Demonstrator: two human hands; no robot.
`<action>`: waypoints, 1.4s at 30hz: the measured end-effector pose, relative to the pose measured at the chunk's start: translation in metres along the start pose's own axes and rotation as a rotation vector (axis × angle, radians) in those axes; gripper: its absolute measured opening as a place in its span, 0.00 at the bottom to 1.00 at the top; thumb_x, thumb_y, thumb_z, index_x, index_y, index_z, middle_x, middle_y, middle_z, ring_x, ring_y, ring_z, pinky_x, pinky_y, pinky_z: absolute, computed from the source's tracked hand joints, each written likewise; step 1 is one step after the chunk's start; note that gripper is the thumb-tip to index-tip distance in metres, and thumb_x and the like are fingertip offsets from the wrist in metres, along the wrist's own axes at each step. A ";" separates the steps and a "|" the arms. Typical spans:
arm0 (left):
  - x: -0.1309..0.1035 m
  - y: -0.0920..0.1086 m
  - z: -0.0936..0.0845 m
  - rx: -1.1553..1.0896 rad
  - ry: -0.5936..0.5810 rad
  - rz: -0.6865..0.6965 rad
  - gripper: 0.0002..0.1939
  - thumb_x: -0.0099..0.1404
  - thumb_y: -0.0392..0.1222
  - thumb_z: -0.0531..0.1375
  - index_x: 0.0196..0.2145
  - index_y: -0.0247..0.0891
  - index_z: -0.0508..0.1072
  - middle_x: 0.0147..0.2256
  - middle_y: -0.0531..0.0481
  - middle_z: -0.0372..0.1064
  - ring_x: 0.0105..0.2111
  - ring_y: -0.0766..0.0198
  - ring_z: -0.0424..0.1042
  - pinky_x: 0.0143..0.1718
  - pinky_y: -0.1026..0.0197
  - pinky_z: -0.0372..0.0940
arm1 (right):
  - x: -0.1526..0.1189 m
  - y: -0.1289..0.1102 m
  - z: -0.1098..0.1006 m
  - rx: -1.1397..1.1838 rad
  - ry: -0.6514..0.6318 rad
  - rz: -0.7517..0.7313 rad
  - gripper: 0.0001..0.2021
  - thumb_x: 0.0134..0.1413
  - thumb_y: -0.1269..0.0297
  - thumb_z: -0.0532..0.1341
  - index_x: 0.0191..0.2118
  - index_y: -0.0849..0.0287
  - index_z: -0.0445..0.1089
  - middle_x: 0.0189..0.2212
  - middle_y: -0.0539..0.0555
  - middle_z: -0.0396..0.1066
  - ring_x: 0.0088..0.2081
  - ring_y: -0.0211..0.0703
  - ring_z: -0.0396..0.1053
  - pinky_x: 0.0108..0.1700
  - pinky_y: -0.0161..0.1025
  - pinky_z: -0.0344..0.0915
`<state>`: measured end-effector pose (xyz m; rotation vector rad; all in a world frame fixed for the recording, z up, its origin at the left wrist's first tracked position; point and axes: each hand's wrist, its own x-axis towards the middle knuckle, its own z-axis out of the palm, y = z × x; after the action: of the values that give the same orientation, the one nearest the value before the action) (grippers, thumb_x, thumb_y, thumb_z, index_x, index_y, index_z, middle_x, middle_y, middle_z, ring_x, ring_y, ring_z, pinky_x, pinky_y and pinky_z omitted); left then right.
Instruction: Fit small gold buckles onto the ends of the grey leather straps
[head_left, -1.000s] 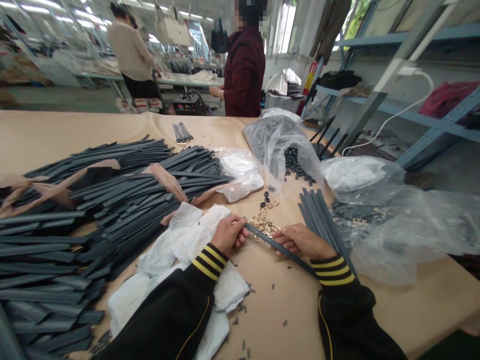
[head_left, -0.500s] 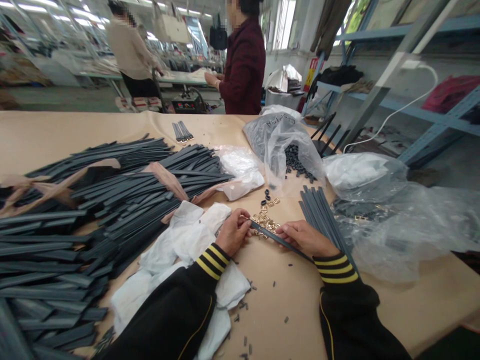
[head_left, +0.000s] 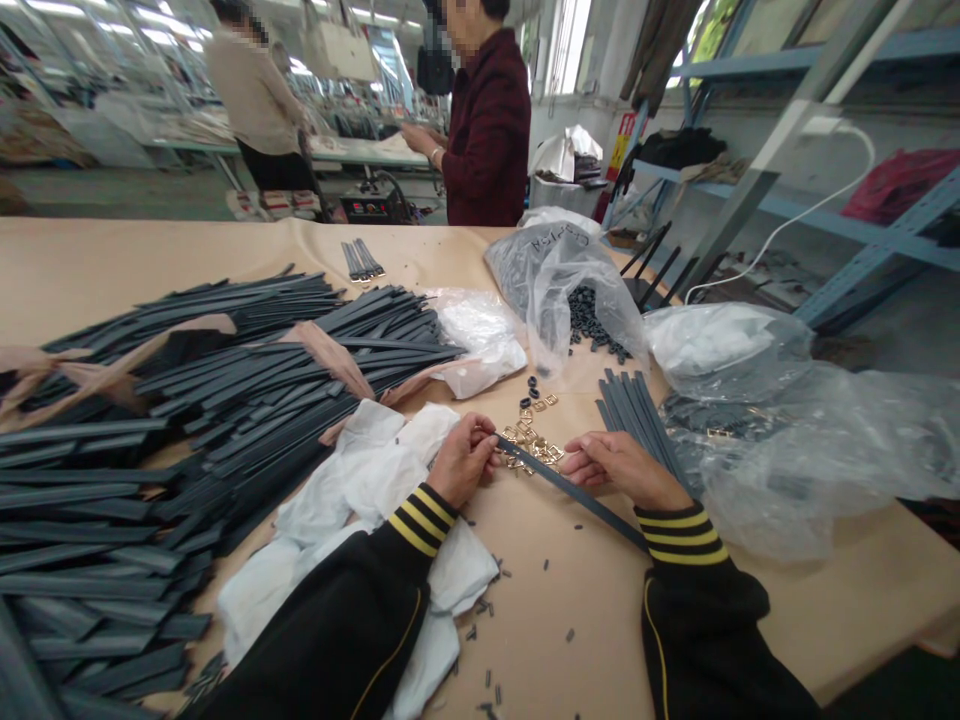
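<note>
One dark grey strap runs slantwise from my left hand toward my right sleeve. The fingers of my left hand pinch its upper end. My right hand is beside the strap, fingers apart and slightly curled, with nothing visible in them. Gold buckles lie in a small heap just behind the strap. A few black loops sit behind the buckles. More straps lie side by side beyond my right hand.
Large bundles of dark straps cover the left, beside white cloth. Plastic bags with black loops and clear bags stand at the right. Small black bits dot the front. Two people stand beyond the table.
My right hand has let go of the strap and shifted slightly right, its fingers opening. My left hand still holds the strap's end. The person in dark red has raised their hands.
</note>
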<state>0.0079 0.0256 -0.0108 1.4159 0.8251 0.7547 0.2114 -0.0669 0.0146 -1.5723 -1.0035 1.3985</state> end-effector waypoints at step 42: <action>0.003 0.010 -0.004 0.375 -0.278 -0.072 0.18 0.60 0.52 0.46 0.23 0.36 0.61 0.15 0.56 0.59 0.14 0.72 0.59 0.15 0.70 0.53 | 0.010 0.001 0.063 -0.214 -0.175 -0.238 0.13 0.53 0.61 0.49 0.24 0.62 0.62 0.14 0.46 0.63 0.14 0.30 0.58 0.17 0.27 0.55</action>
<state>0.0066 0.0307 -0.0011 1.7667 0.8205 0.3446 0.1495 -0.0549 0.0052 -1.4407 -1.4371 1.3126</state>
